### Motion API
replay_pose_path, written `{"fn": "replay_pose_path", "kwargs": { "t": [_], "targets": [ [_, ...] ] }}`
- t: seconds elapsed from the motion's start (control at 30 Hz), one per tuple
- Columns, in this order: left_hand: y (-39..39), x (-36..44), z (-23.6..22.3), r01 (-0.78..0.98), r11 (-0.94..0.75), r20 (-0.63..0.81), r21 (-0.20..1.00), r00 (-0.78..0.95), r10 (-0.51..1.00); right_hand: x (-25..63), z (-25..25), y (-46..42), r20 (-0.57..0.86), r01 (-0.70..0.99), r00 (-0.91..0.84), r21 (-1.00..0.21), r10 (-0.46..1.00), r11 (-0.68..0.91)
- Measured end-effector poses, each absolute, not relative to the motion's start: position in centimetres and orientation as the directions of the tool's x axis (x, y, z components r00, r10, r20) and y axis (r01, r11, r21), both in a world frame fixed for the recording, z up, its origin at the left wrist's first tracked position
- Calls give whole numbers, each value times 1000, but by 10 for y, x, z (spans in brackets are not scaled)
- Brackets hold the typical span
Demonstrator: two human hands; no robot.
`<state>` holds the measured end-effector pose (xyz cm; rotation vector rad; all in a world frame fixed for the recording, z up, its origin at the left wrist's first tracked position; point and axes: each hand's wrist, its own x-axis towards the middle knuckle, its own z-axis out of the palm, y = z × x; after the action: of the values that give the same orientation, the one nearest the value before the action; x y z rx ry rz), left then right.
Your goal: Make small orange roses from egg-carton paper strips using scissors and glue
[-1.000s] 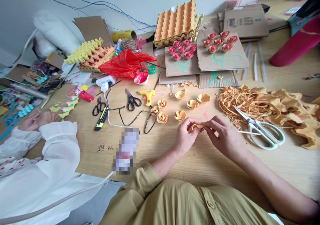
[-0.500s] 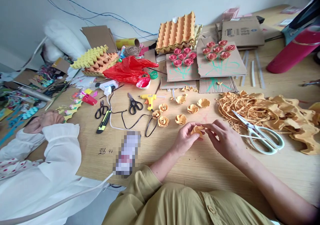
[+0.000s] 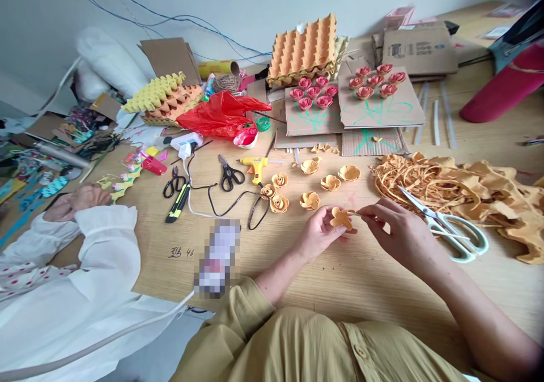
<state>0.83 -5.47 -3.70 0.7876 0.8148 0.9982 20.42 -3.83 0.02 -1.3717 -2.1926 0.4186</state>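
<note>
My left hand [image 3: 317,233] holds an orange flower cut-out [image 3: 341,218] of egg-tray pulp, its rounded petals spread, between thumb and fingers. Close on its right, my right hand [image 3: 389,223] pinches a thin pale stick [image 3: 450,235]. The stick's near end is at the flower's edge; its other end shows past the hand, over the scissors. Whether the tip touches the petals I cannot tell. Beyond my hands lie several orange cupped flowers [image 3: 310,200] and some rolled orange roses [image 3: 279,203].
White-handled scissors [image 3: 461,246] and orange scraps [image 3: 419,181] lie right. A yellow glue gun [image 3: 256,168], black scissors [image 3: 230,173] and a cutter [image 3: 177,203] lie left. Cardboard sheets [image 3: 382,113] with red roses stand behind. Another person's hands [image 3: 83,200] rest at far left.
The flower cut-out has turned to show its open petals. My right hand has drawn a little to the right, and the pale stick has moved with it.
</note>
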Motion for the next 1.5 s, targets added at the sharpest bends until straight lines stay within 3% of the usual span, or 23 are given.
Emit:
{"fn": "replay_pose_path", "kwargs": {
  "t": [0.37, 0.73, 0.93, 1.2, 1.5],
  "targets": [
    [-53, 8, -43, -361, 363, -257, 859, 309, 916, 208, 5, -35, 250, 721, -300, -572, 921, 390],
    [-59, 9, -42, -283, 340, -232, 897, 354, 906, 203, -9, -36, 204, 752, -371, -506, 906, 422],
    [-58, 9, -46, -271, 291, -208, 918, 295, 933, 205, -8, -34, 272, 754, -331, -499, 903, 427],
    [-59, 11, -50, -197, 202, -146, 959, 266, 953, 204, 23, 33, 263, 891, -221, -337, 939, 304],
    [-58, 11, -52, -150, 163, -111, 975, 303, 946, 194, 2, 88, 222, 922, -214, -275, 951, 271]
  ]
}}
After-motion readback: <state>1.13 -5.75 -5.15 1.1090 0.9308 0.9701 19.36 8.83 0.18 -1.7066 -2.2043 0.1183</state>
